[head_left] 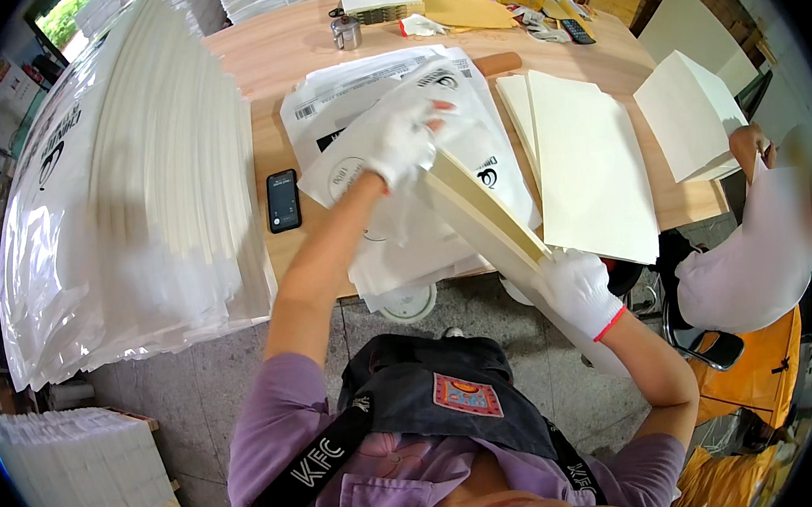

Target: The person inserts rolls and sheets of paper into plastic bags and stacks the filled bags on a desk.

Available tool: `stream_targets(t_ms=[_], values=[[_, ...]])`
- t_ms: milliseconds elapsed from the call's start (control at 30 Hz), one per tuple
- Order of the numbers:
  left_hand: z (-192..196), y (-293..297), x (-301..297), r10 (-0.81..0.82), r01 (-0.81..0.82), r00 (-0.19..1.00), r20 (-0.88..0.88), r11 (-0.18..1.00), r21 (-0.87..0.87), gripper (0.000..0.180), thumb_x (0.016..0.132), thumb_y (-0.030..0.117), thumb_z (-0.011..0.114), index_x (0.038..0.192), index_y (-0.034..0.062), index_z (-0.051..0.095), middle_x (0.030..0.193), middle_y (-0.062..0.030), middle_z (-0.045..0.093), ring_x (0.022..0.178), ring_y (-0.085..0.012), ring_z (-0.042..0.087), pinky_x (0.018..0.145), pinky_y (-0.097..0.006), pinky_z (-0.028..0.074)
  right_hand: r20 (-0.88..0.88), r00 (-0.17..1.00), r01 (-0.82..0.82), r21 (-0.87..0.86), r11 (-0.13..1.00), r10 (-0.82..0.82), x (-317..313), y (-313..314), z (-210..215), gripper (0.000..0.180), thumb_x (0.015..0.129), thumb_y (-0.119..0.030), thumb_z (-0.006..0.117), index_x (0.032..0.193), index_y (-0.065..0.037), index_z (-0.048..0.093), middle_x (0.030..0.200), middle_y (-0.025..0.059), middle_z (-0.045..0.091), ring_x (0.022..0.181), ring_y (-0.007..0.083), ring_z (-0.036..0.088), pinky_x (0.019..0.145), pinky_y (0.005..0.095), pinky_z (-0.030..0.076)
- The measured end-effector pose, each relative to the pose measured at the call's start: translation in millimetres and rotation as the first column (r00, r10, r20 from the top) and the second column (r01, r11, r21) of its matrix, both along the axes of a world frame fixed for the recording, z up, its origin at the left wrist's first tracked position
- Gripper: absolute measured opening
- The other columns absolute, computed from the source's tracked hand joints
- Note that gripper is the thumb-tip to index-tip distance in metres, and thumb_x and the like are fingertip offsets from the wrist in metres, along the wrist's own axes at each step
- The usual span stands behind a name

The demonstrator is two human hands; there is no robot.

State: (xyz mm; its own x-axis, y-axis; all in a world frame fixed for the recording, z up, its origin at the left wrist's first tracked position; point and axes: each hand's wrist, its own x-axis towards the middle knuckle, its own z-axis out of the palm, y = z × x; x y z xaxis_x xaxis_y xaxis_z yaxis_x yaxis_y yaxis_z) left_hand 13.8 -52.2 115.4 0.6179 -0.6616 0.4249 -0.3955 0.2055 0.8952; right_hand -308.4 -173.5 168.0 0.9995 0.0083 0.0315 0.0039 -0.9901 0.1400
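My left hand (402,147), in a white glove with bare fingertips showing, is over the pile of printed plastic bags (368,71). It is blurred, but its fingers appear closed on the loose film of the top translucent bag (347,168). My right hand (578,292), in a white glove with a red cuff edge, grips the near part of a stack of cream cardboard sheets (489,214). This stack is tilted on its edge, with a gap between its layers. Its far end meets the bag film beside my left hand.
A tall stack of wrapped white sheets (152,178) fills the table's left side, near a phone (283,201). Cream boards (595,167) lie to the right. Beyond them, another person (753,240) handles a white board (691,112). A metal cup (347,33) stands at the back.
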Motion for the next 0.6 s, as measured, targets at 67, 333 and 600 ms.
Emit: stream_targets(t_ms=[67,333,600], values=[[23.0,6.1,-61.2,0.114,-0.114,0.823,0.557,0.993,-0.034,0.027,0.088,0.003,0.058,0.114,0.0094,0.065,0.085,-0.0099,0.069,0.072,-0.0201,0.066,0.062,-0.031,0.052,0.024,1.000,0.004,0.084,0.996,-0.006,11.2,-1.6,5.9,0.023,0.080,-0.026,0.059,0.070,-0.006,0.063,0.065,0.0124,0.061,0.061,0.0304,0.064,0.053,0.0431,0.050],[24.1,92.7,-58.4,-0.112,-0.228,0.800,-0.590,0.852,-0.472,0.026,0.089,0.006,0.062,0.115,0.0093,0.061,0.087,-0.0042,0.067,0.063,-0.0111,0.059,0.052,-0.026,0.045,-0.259,0.911,0.404,0.713,0.573,-0.321,11.2,-32.9,-7.4,0.034,0.087,-0.037,0.057,0.098,-0.008,0.071,0.087,0.0176,0.068,0.076,0.0333,0.067,0.067,0.0371,0.052],[13.3,53.9,-36.0,0.389,-0.384,0.921,-0.018,0.902,-0.198,0.017,0.090,0.005,0.060,0.105,0.0107,0.066,0.088,-0.0046,0.068,0.063,-0.0136,0.060,0.055,-0.029,0.047,-0.058,0.988,0.152,0.321,0.935,-0.141,-3.7,-13.6,-4.1,0.025,0.086,-0.030,0.057,0.083,-0.007,0.067,0.072,0.0155,0.064,0.067,0.0345,0.063,0.062,0.0457,0.049]])
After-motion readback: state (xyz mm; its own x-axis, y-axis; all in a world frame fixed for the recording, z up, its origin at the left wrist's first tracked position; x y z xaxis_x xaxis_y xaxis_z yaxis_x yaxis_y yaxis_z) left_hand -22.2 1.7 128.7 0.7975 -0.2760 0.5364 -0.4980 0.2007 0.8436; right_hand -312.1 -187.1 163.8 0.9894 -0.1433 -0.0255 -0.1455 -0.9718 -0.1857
